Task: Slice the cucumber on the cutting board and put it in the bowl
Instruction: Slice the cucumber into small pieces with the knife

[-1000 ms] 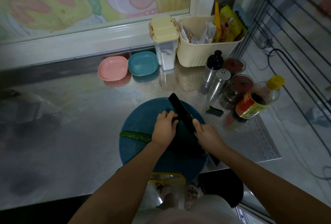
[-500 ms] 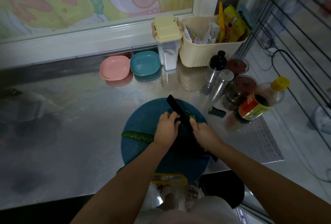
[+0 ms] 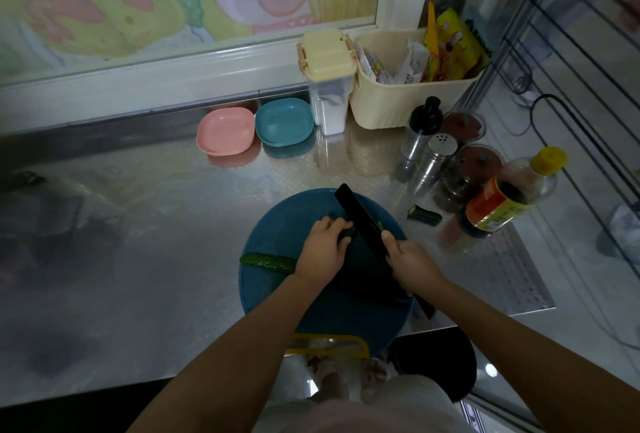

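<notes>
Cucumber [image 3: 268,262] on cutting board [image 3: 277,225] — bowls [image 3: 284,123] behind, bottle [image 3: 509,197] right.

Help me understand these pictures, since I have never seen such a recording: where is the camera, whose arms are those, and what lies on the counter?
There is no machine here. A person wears one wide-angle camera on the head, so it looks down along their own arms; every picture comes from it. The left hand holds a cucumber down on a round blue cutting board. The right hand grips a dark knife, its blade next to the left fingers. The board lies on a steel counter. Farther back stand a pink bowl and a teal bowl. To the right are a cream basket, shakers and a yellow-capped bottle. A small cucumber end lies on the counter right of the board.
</notes>
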The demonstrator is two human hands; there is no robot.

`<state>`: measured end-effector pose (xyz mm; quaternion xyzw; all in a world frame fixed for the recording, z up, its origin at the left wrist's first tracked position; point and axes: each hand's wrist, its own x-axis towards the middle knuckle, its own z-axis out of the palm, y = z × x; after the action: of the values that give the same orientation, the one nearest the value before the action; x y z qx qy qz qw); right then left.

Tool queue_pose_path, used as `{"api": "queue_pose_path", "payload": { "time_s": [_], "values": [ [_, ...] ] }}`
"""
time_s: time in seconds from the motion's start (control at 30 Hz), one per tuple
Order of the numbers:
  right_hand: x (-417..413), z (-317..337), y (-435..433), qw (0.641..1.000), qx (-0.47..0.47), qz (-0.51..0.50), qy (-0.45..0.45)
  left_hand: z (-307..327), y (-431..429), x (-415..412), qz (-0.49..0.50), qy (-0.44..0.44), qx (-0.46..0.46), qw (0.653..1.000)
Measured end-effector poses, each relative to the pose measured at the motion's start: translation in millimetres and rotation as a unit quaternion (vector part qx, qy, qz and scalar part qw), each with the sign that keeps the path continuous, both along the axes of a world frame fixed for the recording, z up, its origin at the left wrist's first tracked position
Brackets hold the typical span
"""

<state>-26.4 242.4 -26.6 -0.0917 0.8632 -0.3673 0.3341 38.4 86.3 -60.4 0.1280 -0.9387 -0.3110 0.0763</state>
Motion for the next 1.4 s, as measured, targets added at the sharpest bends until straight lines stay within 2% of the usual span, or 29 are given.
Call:
{"api": "queue_pose_path", "payload": {
  "time_s": [0.2,0.53,1.0,1.3,1.4],
  "values": [
    [5,7,-2,0.999,-0.038,-0.024,-0.003,1,1,0,0.005,-0.001,0.001,1.0],
    [7,9,-4,0.997,-0.043,-0.051,-0.035,0,2,1,0.003,0.01,-0.004,1.0],
    [7,7,-29,0.999,0.044,0.02,0.022,0,1,1,-0.001,0.016,-0.003,1.0],
    [11,2,-21,0.996,0.081,-0.026,-0.019,1,-2,1,-0.009,0.012,0.012,1.0],
    [16,-1,-19,0.998,0.041,-0.043,-0.017,1,-4,2,-0.014,0.007,0.012,1.0]
  ]
}}
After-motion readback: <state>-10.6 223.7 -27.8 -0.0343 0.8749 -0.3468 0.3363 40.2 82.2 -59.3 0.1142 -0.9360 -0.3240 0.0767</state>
